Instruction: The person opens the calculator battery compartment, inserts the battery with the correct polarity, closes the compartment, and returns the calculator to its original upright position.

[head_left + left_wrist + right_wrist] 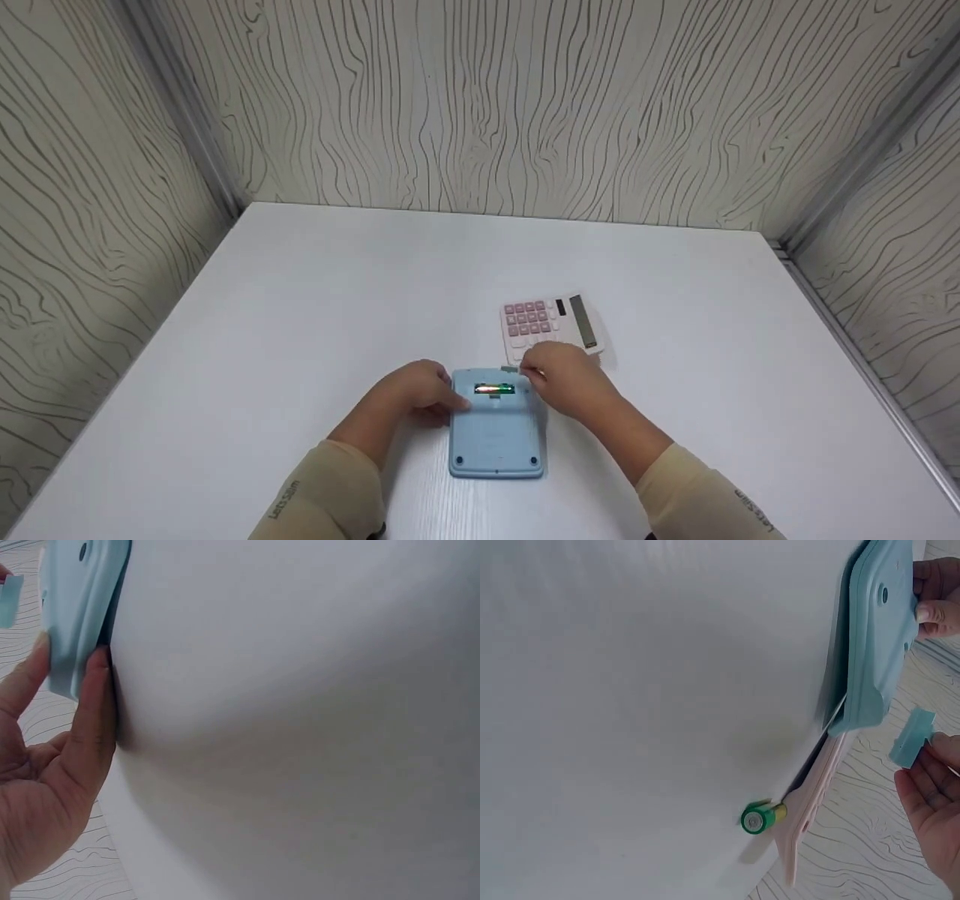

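A light-blue calculator (496,439) lies face down, its battery slot uncovered and a shiny green-and-gold battery (493,389) inside. My left hand (426,391) grips the calculator's left edge, with the thumb on the back and the fingers at its side and underneath, as the left wrist view shows. Above the calculator's far right corner, my right hand (568,379) pinches a small light-blue battery cover (913,738) between thumb and fingers. The cover is apart from the calculator.
Just beyond lies a pink-and-white calculator (536,322), keys up, partly behind the right hand. A loose green battery (754,820) rests beside it on the white table (300,322). Wood-patterned walls (480,112) stand around the table's far side.
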A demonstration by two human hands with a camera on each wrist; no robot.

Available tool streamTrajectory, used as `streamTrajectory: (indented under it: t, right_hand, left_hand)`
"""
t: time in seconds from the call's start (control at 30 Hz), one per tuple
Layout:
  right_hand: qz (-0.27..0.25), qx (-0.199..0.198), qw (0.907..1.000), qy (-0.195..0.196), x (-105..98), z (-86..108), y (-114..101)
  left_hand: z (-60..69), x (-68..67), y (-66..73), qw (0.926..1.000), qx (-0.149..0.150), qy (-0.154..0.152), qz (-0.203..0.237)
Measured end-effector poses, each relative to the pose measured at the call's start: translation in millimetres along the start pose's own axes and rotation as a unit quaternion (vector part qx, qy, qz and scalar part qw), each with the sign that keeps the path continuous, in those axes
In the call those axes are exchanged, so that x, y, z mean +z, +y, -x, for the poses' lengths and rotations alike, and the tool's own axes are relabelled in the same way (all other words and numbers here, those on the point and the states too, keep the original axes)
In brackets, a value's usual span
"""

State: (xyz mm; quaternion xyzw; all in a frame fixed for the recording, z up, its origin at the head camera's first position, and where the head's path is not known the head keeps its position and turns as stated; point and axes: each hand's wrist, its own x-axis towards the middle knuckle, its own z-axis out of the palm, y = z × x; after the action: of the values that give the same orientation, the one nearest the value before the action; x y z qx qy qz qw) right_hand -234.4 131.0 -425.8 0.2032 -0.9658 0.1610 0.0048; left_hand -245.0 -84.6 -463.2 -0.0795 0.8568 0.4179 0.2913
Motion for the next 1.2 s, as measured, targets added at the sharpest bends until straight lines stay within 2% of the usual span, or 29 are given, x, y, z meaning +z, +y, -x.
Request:
streamTrajectory:
  t: [0.3,0.57,0.83,1.2]
  right_hand:
    - [-0.007,-0.012,0.9992,-0.038,9,-1.8,-16]
    - [0.022,-0.052,0.9973,-0.047,14,-4.9,-25]
    - [0.031,-0.034,0.9975,-0.054,20,-5.7,-25]
    - [0.039,-0.041,0.9973,-0.047,26,-5.5,-27]
  left_hand:
    - [0.5,-1.6,0.3,0.9998,0.006,-0.003,-0.019]
    - [1.1,-1.1,1.5,0.9999,-0.004,-0.002,-0.011]
    - [0.5,-0.6,1.5,1.0000,-0.004,0.000,-0.006]
    - [-0.1,-1.1,1.4,0.9999,-0.009,0.000,-0.012]
